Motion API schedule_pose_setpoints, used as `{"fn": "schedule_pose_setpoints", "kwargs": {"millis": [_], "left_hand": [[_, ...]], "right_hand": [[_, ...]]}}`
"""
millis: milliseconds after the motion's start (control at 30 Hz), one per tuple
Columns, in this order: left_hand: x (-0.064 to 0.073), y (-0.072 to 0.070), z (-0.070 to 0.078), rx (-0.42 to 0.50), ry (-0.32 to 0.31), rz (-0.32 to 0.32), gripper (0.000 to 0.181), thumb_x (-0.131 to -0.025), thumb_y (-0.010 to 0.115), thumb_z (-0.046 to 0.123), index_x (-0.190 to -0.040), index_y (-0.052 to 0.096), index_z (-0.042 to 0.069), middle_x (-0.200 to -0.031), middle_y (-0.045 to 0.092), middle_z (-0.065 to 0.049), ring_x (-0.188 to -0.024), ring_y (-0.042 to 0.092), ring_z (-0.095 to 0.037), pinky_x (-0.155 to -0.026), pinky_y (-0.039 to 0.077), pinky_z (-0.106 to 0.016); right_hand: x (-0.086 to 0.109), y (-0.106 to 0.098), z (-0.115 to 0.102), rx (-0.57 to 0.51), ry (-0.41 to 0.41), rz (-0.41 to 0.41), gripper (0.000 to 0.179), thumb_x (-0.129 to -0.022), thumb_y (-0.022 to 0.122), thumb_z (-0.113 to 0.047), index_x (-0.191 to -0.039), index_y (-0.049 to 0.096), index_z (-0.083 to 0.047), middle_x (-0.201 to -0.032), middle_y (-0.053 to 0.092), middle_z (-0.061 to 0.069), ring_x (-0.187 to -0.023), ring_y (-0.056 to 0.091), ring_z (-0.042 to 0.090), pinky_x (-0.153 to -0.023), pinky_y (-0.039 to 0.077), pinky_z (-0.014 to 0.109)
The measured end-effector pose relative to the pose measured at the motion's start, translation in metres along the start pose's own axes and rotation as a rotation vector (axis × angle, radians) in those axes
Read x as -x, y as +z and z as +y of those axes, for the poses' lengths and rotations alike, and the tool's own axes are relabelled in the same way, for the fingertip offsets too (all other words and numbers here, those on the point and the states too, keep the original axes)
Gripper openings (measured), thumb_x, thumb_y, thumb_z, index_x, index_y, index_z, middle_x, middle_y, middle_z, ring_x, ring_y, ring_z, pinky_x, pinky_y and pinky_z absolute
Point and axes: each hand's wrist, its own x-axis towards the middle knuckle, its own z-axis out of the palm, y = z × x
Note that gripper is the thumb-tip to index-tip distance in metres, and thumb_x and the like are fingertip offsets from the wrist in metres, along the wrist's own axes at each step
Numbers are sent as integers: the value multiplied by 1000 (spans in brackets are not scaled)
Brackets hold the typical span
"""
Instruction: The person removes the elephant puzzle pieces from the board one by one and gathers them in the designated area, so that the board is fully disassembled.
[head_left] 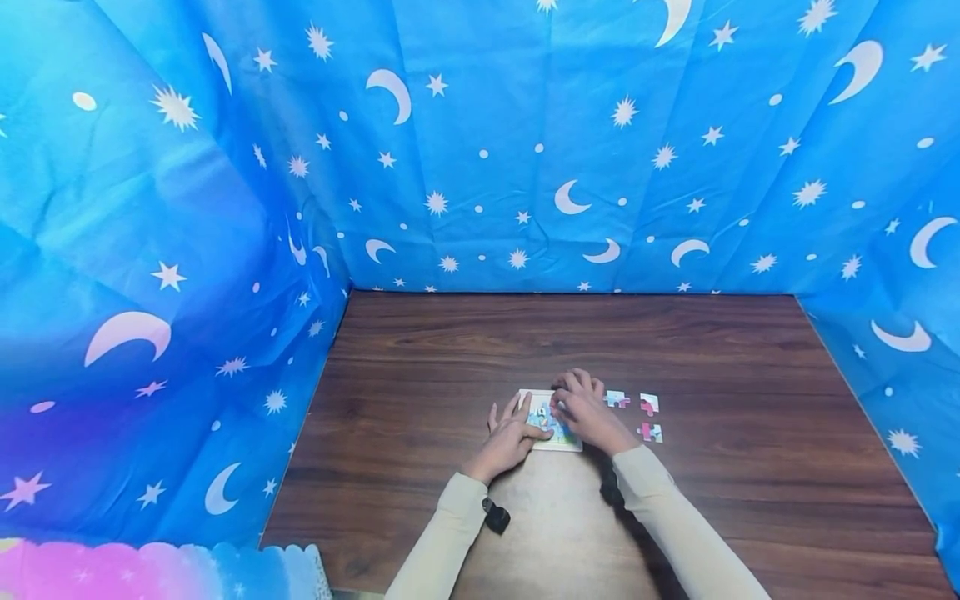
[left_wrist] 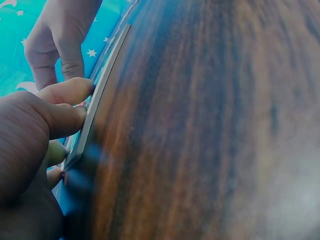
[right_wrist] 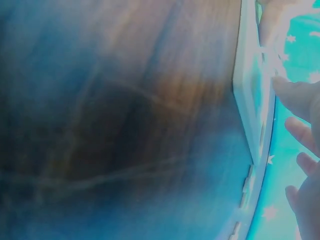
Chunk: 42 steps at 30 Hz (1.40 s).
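A small jigsaw puzzle (head_left: 558,432) with a pale-rimmed tray (head_left: 558,447) lies on the table, its picture partly filled in blue and green. My left hand (head_left: 507,442) rests on the tray's left side, fingers spread over the rim and thumb reaching across the picture. In the left wrist view, the fingertips (left_wrist: 80,112) of this hand touch the tray edge (left_wrist: 102,92). My right hand (head_left: 588,414) bends over the tray's upper right part, thumb and index fingertips down at the picture. I cannot tell whether a puzzle piece is between them.
Just right of the tray lie three loose puzzle pieces, a blue and pink one (head_left: 617,399), an upper right one (head_left: 649,404) and a lower one (head_left: 650,432). The dark wooden table (head_left: 420,350) is enclosed by blue star-and-moon cloth (head_left: 495,108). A scalloped pink-and-blue cloth (head_left: 150,571) hangs at the lower left.
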Motion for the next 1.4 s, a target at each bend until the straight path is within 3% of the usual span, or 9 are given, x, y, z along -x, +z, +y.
{"fn": "schedule_pose_setpoints", "kwargs": {"millis": [133, 433, 1033, 1400], "left_hand": [[-1, 1, -1, 8, 4, 11, 25, -95, 65, 10, -111, 80, 23, -161, 27, -22, -151, 19, -40, -111, 6, -74], [1, 2, -2, 33, -5, 15, 23, -96, 65, 12, -107, 81, 23, -160, 28, -22, -151, 18, -39, -111, 5, -74], [2, 4, -1, 75, -39, 10, 21, -98, 63, 14, -106, 82, 22, -162, 26, -21, -152, 16, -38, -113, 2, -71], [1, 5, 0, 82, -36, 40, 21, -97, 65, 12, -104, 82, 21, -160, 29, -22, -151, 18, -39, -112, 3, -72]], "right_hand": [[-2, 1, 2, 16, -20, 4, 10, -85, 77, -6, -82, 68, -10, -122, 59, 22, -123, 40, 49, -93, 30, 69], [2, -6, 4, -74, 37, 49, 10, -85, 78, -7, -86, 69, -9, -124, 57, 24, -123, 38, 49, -91, 27, 66], [44, -37, 28, -59, 179, 89, 9, -85, 78, -5, -86, 70, -8, -125, 57, 26, -122, 35, 50, -89, 26, 67], [71, -49, 43, -28, 241, 75, 9, -85, 77, -4, -84, 69, -8, -122, 56, 26, -121, 33, 50, -86, 25, 66]]}}
